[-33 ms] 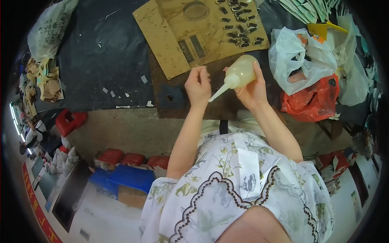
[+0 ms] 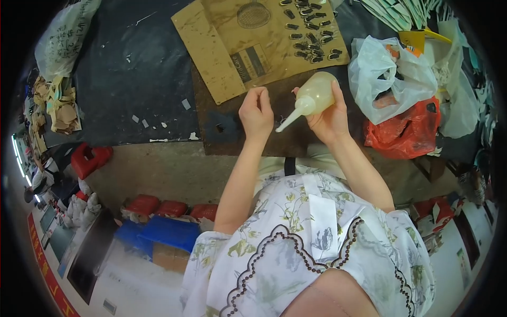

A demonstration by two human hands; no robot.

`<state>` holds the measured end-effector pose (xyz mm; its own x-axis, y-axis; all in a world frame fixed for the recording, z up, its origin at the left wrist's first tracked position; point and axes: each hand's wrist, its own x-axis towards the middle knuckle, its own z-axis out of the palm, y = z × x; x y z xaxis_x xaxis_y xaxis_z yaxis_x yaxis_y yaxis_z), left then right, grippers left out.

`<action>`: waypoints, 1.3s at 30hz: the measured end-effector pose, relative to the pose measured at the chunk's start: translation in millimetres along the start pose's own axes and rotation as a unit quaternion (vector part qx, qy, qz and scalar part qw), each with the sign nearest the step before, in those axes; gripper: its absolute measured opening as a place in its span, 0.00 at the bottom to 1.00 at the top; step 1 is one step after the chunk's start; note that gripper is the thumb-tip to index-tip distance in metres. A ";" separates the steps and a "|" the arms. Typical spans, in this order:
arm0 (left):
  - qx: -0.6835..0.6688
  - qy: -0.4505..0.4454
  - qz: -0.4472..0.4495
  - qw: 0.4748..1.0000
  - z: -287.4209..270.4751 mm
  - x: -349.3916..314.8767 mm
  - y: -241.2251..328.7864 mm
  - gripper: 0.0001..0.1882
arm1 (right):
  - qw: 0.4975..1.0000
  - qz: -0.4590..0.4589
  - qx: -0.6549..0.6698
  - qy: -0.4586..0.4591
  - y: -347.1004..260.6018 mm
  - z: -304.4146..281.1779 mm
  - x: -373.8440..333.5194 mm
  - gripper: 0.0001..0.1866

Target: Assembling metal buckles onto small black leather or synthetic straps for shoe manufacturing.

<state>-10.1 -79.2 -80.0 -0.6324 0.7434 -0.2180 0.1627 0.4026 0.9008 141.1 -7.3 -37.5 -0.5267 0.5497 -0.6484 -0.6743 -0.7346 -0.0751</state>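
Note:
My right hand (image 2: 331, 119) is wrapped round a squeeze bottle (image 2: 317, 94) of cloudy, pale yellow plastic. The bottle lies tilted, its narrow white nozzle (image 2: 289, 120) pointing down and to the left. Left of that tip, my left hand (image 2: 256, 113) is closed with its fingers curled together; whatever they may hold is hidden. Beyond both hands a flattened brown cardboard sheet (image 2: 219, 63) lies on the table. Several small, dark oval pieces with shiny rims (image 2: 311, 38) are spread over its right part.
A dark board (image 2: 227, 145) and a small black pad (image 2: 221, 127) lie under my hands. White (image 2: 391, 79) and red plastic bags (image 2: 406, 134) stand at the right. Pale strips (image 2: 396, 13) are heaped at the far right. Paper scraps (image 2: 64, 108) fill the left edge of the black tabletop (image 2: 132, 68).
The nozzle tip has shifted slightly right, away from my left hand. My left fingers look a little more tightly curled. Otherwise the view has barely shifted.

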 end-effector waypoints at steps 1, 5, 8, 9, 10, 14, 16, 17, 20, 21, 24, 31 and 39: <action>0.115 -0.005 0.097 0.989 -2.5 0.6 -2.8 0.05 | 0.998 0.016 0.038 -0.041 -3.6 3.7 -3.6 0.25; 0.323 -0.034 0.205 0.923 -8.0 0.6 17.3 0.09 | 0.988 0.038 0.133 -0.065 -7.3 14.7 -7.3 0.30; 0.174 -0.022 0.253 0.951 -6.1 -2.4 40.3 0.13 | 0.982 0.059 0.149 -0.095 -9.9 23.3 -12.3 0.29; 0.172 -0.025 0.257 0.951 -2.1 -5.0 52.5 0.13 | 0.982 0.055 0.150 -0.096 -9.5 24.9 -13.9 0.29; 0.019 -0.067 0.178 0.982 3.6 -8.9 65.9 0.14 | 0.983 0.045 0.151 -0.097 -9.1 26.6 -15.6 0.28; -0.111 -0.042 0.187 0.975 12.6 -2.1 73.3 0.15 | 0.980 0.041 0.159 -0.115 -8.3 33.9 -12.8 0.26; -0.083 -0.016 0.264 0.961 13.7 4.9 79.2 0.12 | 0.979 0.057 0.146 -0.130 -8.5 35.3 -11.5 0.23; -0.062 -0.011 0.284 0.957 12.4 5.0 86.4 0.11 | 0.976 0.056 0.158 -0.139 -7.4 36.8 -11.5 0.22; 0.006 0.000 0.354 0.935 11.3 13.9 94.5 0.08 | 0.978 0.044 0.156 -0.130 -13.2 48.8 -17.0 0.24; -0.110 -0.017 0.267 0.957 12.3 14.7 95.6 0.08 | 0.983 0.035 0.143 -0.110 -15.3 56.7 -19.0 0.27; -0.245 -0.060 0.122 0.960 4.5 18.5 111.3 0.09 | 0.979 0.038 0.145 -0.137 -25.6 57.7 -22.2 0.34; -0.068 -0.096 0.223 0.968 -4.2 16.4 126.4 0.07 | 0.970 0.059 0.161 -0.174 -34.1 80.2 -31.3 0.35; -0.428 -0.141 -0.112 0.886 -16.8 11.1 147.5 0.07 | 0.981 -0.032 0.011 -0.189 -52.7 79.1 -30.2 0.33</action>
<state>-5.8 -20.5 56.7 -0.3420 0.8484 -0.4040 -0.6526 0.0949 0.7517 151.6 46.2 46.0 -0.6344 0.7061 -0.3144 -0.7213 -0.6871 -0.0877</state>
